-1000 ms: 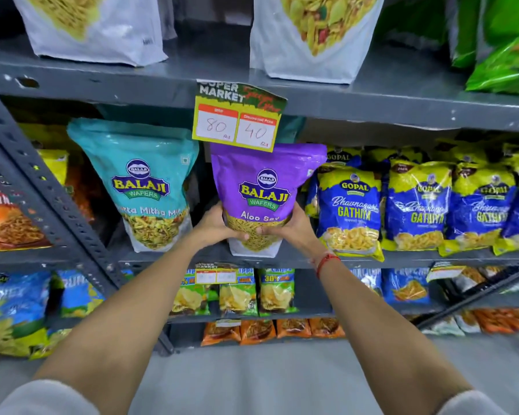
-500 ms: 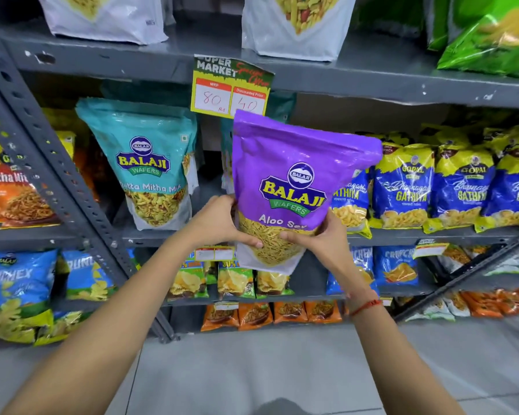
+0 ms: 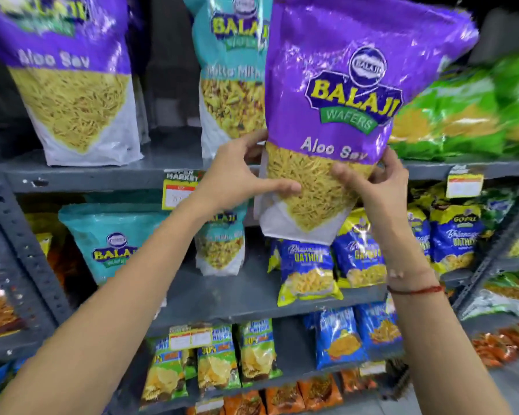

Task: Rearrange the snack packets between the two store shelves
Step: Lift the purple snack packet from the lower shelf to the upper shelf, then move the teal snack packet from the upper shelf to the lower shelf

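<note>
A large purple Aloo Sev packet (image 3: 342, 94) is held up in front of the upper shelf (image 3: 102, 172), tilted slightly right. My left hand (image 3: 240, 178) grips its lower left edge and my right hand (image 3: 378, 181) grips its lower right edge. On the upper shelf stand another purple Aloo Sev packet (image 3: 69, 79) at the left and a teal Balaji packet (image 3: 231, 73) just behind my held one. The lower shelf (image 3: 231, 301) carries two teal Balaji packets (image 3: 111, 244), the second (image 3: 221, 247) partly hidden by my left forearm.
Green packets (image 3: 462, 115) lie on the upper shelf at the right. Blue and yellow Gathiya packets (image 3: 309, 271) fill the lower shelf's right part. Smaller snack packets (image 3: 216, 363) sit on shelves below. A slanted grey shelf post (image 3: 21, 244) runs down the left. Price tags (image 3: 179, 190) hang on shelf edges.
Both hands have pulled the purple packet off the lower shelf and raised it to the level of the upper shelf. My view has tilted upward.
</note>
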{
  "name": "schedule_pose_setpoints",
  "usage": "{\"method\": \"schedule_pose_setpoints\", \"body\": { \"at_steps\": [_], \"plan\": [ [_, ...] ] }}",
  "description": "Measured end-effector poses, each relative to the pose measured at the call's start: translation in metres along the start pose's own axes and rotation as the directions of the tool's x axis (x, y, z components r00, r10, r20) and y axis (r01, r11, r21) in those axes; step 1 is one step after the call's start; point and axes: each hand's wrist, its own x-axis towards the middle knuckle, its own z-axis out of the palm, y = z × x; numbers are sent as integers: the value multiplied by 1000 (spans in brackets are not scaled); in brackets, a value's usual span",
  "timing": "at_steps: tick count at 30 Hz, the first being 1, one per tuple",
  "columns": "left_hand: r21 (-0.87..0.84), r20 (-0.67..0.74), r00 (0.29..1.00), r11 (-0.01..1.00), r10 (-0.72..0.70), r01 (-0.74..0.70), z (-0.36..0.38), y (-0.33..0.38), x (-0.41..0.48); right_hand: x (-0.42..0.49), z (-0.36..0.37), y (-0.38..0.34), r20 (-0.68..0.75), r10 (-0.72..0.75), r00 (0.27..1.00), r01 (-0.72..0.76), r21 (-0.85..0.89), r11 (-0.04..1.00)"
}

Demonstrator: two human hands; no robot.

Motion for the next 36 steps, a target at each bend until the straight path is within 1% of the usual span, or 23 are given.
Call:
{"method": "schedule_pose_setpoints", "body": {
  "at_steps": [3, 7, 14, 18, 21, 23, 25, 27, 28, 29, 30, 31, 32, 33, 35, 36],
  "plan": [
    [25, -14, 999, 999, 43, -42, 2, 15, 35, 35, -7, -19, 6, -30, 1000, 30, -39, 999],
    [24, -93, 994, 998, 58, -56, 17, 16, 79, 84, -15, -29, 47, -45, 998, 49, -92, 995],
    [-38, -172, 985, 999, 2, -9, 52, 2, 120, 136, -28, -1, 43, 36, 998, -30, -125, 992],
    [2, -243, 970, 1000, 11, -10, 64, 3, 131, 153, -34, 12, 75, 41, 996, -30, -136, 990],
    [39, -343, 939, 999, 37, -25, 69, -3, 134, 159, -33, 21, 77, 26, 997, -15, -131, 991],
    [69, -391, 919, 997, 45, -20, 72, -5, 134, 157, -32, 27, 49, 30, 998, -25, -93, 995],
    [81, -407, 911, 996, 62, -31, 74, -7, 131, 152, -30, 33, -3, 15, 1000, -16, -87, 996],
    [101, -406, 909, 993, 94, -58, 71, -6, 123, 140, -25, 34, -83, -47, 995, 35, -142, 989],
    [110, -421, 898, 990, 126, -87, 67, -5, 118, 131, -21, 32, -153, -110, 982, 81, -185, 979],
    [124, -452, 875, 984, 173, -130, 61, -2, 113, 123, -16, 29, -233, -191, 954, 135, -234, 963],
    [144, -500, 836, 973, 227, -178, 54, 2, 107, 115, -9, 27, -286, -282, 916, 204, -274, 940],
    [166, -551, 785, 959, 283, -230, 44, 7, 102, 106, 0, 23, -303, -363, 881, 273, -300, 914],
    [186, -598, 732, 945, 326, -269, 33, 10, 98, 99, 12, 20, -281, -420, 863, 330, -318, 889],
    [212, -640, 682, 935, 354, -286, 21, 12, 95, 93, 25, 18, -233, -446, 864, 363, -325, 873],
    [267, -714, 598, 931, 364, -249, -4, 9, 95, 84, 54, 18, -89, -403, 911, 363, -289, 886],
    [255, -749, 577, 945, 326, -204, -15, 6, 95, 81, 69, 19, 0, -357, 934, 343, -278, 897]
  ]
}}
